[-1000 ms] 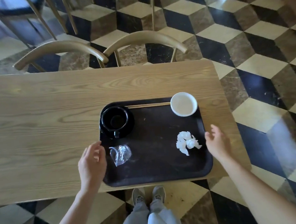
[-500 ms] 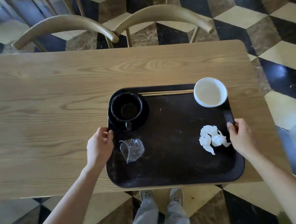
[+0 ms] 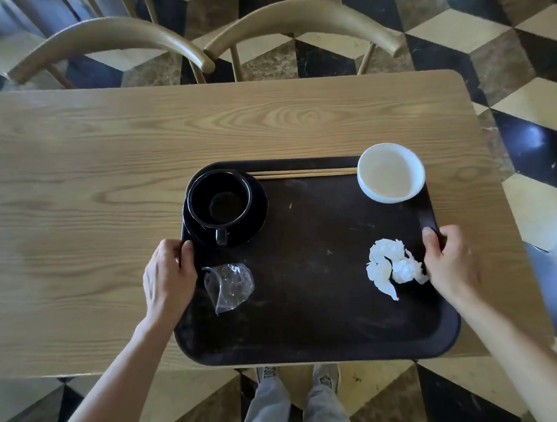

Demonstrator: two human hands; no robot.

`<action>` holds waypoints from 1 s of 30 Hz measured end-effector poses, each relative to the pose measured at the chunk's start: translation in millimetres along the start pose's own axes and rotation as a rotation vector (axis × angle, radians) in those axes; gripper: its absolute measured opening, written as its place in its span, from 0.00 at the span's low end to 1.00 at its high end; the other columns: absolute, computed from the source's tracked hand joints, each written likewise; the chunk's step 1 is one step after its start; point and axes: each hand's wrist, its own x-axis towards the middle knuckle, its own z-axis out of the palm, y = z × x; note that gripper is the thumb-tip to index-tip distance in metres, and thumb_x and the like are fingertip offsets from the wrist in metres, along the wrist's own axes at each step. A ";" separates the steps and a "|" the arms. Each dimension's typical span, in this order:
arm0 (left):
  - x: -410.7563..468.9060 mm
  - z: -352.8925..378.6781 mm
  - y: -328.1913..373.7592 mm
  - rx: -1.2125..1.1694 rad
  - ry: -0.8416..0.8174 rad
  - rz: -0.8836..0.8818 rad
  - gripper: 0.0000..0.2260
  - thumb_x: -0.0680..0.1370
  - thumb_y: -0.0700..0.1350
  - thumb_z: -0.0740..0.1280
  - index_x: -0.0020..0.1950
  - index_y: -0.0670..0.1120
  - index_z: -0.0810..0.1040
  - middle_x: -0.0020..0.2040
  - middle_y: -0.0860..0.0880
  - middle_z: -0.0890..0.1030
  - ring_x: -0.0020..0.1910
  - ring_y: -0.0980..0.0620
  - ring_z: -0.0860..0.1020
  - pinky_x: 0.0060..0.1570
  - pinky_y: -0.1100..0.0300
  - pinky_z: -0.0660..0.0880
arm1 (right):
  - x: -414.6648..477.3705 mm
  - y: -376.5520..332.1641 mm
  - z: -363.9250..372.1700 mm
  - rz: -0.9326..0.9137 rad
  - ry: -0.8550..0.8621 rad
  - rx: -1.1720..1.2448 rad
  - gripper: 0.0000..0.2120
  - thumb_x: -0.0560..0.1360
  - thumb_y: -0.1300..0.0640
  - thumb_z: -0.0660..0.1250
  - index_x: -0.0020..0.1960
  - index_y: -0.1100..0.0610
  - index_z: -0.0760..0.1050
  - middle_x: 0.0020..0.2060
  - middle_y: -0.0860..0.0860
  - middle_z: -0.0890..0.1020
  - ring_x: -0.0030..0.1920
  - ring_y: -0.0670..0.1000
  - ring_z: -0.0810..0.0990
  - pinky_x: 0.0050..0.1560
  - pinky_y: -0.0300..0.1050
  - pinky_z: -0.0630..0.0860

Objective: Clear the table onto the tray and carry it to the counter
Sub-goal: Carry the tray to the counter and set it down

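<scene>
A dark brown tray (image 3: 317,335) lies on the wooden table (image 3: 90,196) near its front edge. On it stand a black cup on a black saucer (image 3: 224,204) at the back left and a white bowl (image 3: 390,172) at the back right. A pair of chopsticks (image 3: 304,173) lies along the back rim. A crumpled clear plastic wrapper (image 3: 228,285) and a crumpled white napkin (image 3: 392,266) lie nearer me. My left hand (image 3: 169,279) grips the tray's left rim. My right hand (image 3: 449,259) grips the right rim.
Two wooden chairs (image 3: 113,38) (image 3: 301,17) stand pushed in at the table's far side. The floor (image 3: 525,104) has a black, cream and brown cube pattern. My legs and shoes (image 3: 295,405) are below the table's front edge.
Both hands went from hovering beside the tray to closing on its left and right rims. The camera has moved closer over the table.
</scene>
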 end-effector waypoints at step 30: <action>-36.0 -120.4 126.0 -0.045 0.075 0.083 0.11 0.81 0.48 0.63 0.52 0.40 0.78 0.46 0.41 0.84 0.46 0.38 0.79 0.45 0.54 0.68 | 4.6 -25.2 -169.3 -0.114 0.011 0.188 0.08 0.80 0.46 0.60 0.51 0.50 0.68 0.39 0.46 0.76 0.38 0.50 0.73 0.34 0.45 0.65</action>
